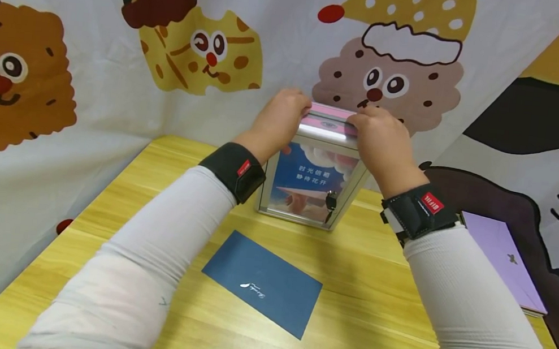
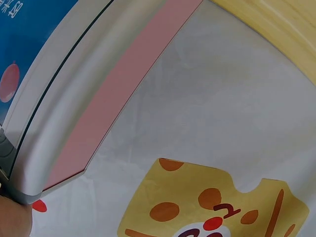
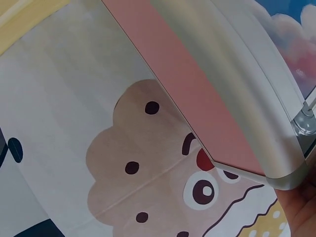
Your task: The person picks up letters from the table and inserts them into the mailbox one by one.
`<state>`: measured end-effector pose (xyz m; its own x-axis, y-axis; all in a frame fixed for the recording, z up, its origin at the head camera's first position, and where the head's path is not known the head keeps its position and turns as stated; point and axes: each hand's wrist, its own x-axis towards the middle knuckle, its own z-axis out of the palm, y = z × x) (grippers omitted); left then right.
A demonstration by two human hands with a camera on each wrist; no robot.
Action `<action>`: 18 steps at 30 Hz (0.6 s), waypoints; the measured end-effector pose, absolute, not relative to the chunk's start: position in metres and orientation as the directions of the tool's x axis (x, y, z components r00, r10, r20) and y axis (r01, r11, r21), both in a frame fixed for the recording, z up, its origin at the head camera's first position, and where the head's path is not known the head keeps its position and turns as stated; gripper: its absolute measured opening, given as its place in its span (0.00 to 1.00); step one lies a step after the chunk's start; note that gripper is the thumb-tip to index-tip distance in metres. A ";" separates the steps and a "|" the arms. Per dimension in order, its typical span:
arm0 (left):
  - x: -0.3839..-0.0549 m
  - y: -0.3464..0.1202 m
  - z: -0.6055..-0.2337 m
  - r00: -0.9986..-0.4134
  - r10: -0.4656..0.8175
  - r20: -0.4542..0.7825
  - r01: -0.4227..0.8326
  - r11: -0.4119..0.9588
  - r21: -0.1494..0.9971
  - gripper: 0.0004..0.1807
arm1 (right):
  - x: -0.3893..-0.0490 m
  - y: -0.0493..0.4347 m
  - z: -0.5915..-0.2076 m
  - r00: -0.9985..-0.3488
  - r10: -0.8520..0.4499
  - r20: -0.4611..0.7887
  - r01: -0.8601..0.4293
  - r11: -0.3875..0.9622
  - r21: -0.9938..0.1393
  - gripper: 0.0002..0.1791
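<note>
A metal-framed letter box (image 1: 305,169) with a pink top and a blue sky picture stands upright at the back of the wooden table. A small lock with a key (image 1: 330,201) sits on its front. My left hand (image 1: 281,117) grips the top left corner, fingers bent over the edge. At the opposite top corner, my right hand (image 1: 382,141) holds on with curled fingers. Both wrist views show the box's silver and pink side, with part of the left hand (image 2: 15,217) and right hand (image 3: 298,210) at its corners. A dark blue envelope (image 1: 268,278) lies flat in front.
A lavender notebook (image 1: 501,257) lies at the table's right edge. Behind the table (image 1: 359,342) hangs a white cloth (image 1: 287,4) printed with cartoon biscuits and cheese, close to the box's back.
</note>
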<state>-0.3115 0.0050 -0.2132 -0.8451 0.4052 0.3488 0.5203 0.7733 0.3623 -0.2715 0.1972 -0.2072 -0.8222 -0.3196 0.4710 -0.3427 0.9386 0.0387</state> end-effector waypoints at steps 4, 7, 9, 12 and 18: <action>-0.311 0.005 -0.215 -0.842 0.392 0.369 0.523 0.759 0.388 0.13 | -0.273 0.199 -0.209 -0.809 -0.325 0.490 -0.356 0.934 0.031 0.15; -0.312 0.005 -0.216 -0.840 0.384 0.383 0.525 0.749 0.403 0.13 | -0.273 0.200 -0.210 -0.793 -0.332 0.511 -0.367 0.930 0.036 0.15; -0.312 0.005 -0.217 -0.840 0.375 0.393 0.525 0.743 0.415 0.14 | -0.273 0.200 -0.210 -0.787 -0.334 0.519 -0.370 0.928 0.037 0.15; -0.310 0.002 -0.219 -0.839 0.346 0.421 0.524 0.721 0.453 0.15 | -0.270 0.202 -0.211 -0.772 -0.333 0.542 -0.380 0.925 0.027 0.14; -0.287 -0.020 -0.242 -0.699 0.286 0.655 0.661 0.606 0.442 0.18 | -0.239 0.215 -0.226 -0.659 -0.303 0.688 -0.448 0.893 -0.036 0.12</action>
<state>-0.2865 -0.0197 -0.2417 -0.6993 0.2859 0.6552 0.6615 0.6062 0.4416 -0.2394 0.2148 -0.2265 -0.6591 -0.3028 0.6884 -0.4482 0.8932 -0.0362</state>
